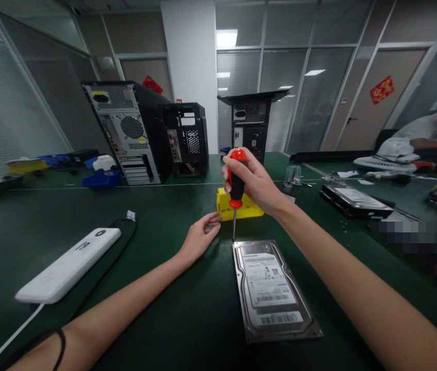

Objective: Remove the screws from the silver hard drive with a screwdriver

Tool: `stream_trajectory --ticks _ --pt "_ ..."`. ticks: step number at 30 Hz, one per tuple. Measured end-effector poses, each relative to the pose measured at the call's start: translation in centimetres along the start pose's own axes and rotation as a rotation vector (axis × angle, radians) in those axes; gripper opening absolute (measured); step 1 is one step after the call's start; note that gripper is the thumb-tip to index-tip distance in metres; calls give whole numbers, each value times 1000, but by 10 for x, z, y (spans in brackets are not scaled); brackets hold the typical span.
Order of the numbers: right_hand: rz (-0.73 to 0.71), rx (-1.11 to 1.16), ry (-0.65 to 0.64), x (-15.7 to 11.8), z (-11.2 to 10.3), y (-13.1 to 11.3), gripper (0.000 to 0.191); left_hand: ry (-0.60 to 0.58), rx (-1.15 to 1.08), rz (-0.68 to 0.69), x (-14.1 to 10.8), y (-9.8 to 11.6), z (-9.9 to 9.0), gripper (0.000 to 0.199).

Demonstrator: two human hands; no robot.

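My right hand (251,178) is wrapped round the red and black handle of a screwdriver (237,185), held upright. The screwdriver's tip meets the far left corner of a silver hard drive (268,281), which lies label up on the green table (164,314). My left hand (201,236) rests on the table to the left of the drive, fingers loosely extended, with the fingertips by the left end of a yellow case (255,210). The case stands behind the screwdriver, partly hidden by it and by my right hand.
A white power strip (69,263) with cables lies at the left. Computer towers (152,134) stand at the back, with a blue tray (101,179) beside them. Another drive (357,200) and small parts lie at the right. A person (427,129) sits at the far right.
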State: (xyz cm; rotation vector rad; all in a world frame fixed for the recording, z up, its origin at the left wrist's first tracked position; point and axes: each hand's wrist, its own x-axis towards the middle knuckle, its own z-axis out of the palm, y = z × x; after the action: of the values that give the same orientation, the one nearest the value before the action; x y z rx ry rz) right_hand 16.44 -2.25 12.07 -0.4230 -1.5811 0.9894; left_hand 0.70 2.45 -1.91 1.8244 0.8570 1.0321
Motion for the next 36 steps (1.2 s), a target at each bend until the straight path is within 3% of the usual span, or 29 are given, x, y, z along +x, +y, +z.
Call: stream_trajectory --ticks 4,7,11,14,18,23,30,36 --pt "64 82 -14 -1 0 -1 26 -53 39 8 -5 13 0 43" --pt "112 65 -62 -2 -3 -5 30 -183 58 37 -9 27 0 31" --pt "29 -130 6 -2 -5 -6 25 -435 8 60 -13 38 -1 28" --pt "-16 -181 44 -3 -4 -5 31 -505 49 63 -14 42 -1 36" --pt "41 -115 18 -2 -8 -4 28 -500 173 78 -15 44 0 48" --pt "227 -167 -158 5 -21 -17 25 -519 99 52 -13 40 1 48" --pt "87 -450 -226 19 -31 -25 26 -483 39 -81 -10 38 0 32" --pt "102 -520 -243 19 -38 -26 25 -381 45 -40 -9 31 -2 18"
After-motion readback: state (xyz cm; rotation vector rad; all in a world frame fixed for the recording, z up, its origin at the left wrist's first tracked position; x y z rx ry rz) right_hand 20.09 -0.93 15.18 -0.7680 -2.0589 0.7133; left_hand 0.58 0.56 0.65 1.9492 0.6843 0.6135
